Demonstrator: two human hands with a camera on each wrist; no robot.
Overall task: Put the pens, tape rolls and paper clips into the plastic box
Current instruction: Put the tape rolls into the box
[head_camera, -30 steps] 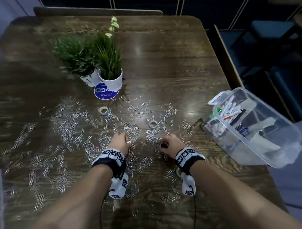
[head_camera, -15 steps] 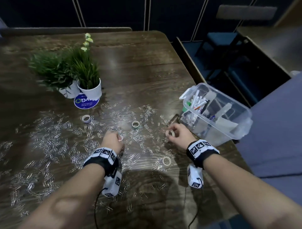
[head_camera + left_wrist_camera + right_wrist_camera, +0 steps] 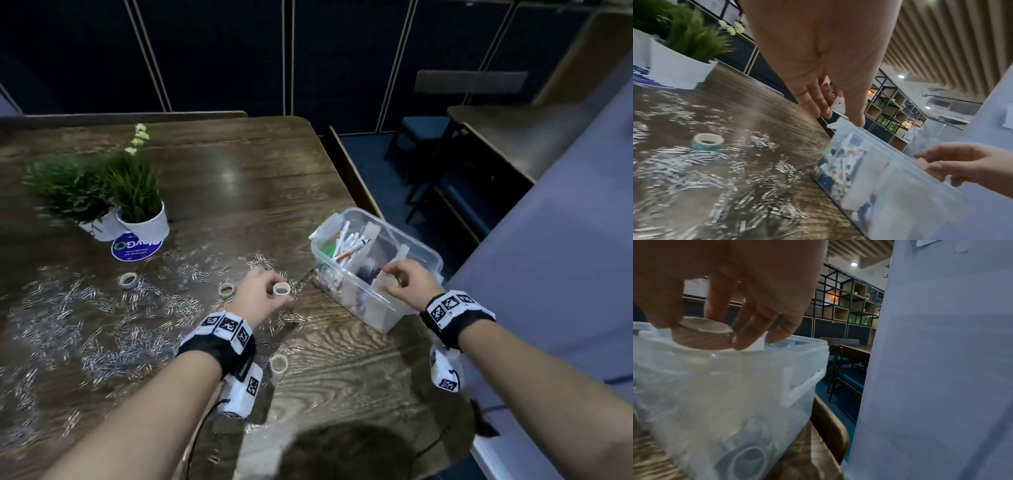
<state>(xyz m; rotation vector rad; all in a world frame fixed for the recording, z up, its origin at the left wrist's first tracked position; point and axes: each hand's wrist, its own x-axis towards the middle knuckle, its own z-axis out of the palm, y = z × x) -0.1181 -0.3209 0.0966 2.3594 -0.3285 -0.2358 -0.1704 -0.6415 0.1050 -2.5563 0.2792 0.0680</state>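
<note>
Paper clips [image 3: 85, 308] litter my desk [image 3: 239, 178] at left, with loose rolls among them. My left hand [image 3: 260, 294] pinches a white tape roll [image 3: 281, 289] short of the plastic box [image 3: 404, 308]. My right hand [image 3: 409, 282] pinches a tan roll [image 3: 702, 335] over its rim; released early, it could bounce out.

A round blue sticker [image 3: 136, 247] lies flat on the bench [image 3: 239, 192], well beyond the left hand [image 3: 260, 294] and touching the white plant pots [image 3: 145, 224]. It carries white lettering and a ring logo, upside down and too blurred to read. No other writing shows.
</note>
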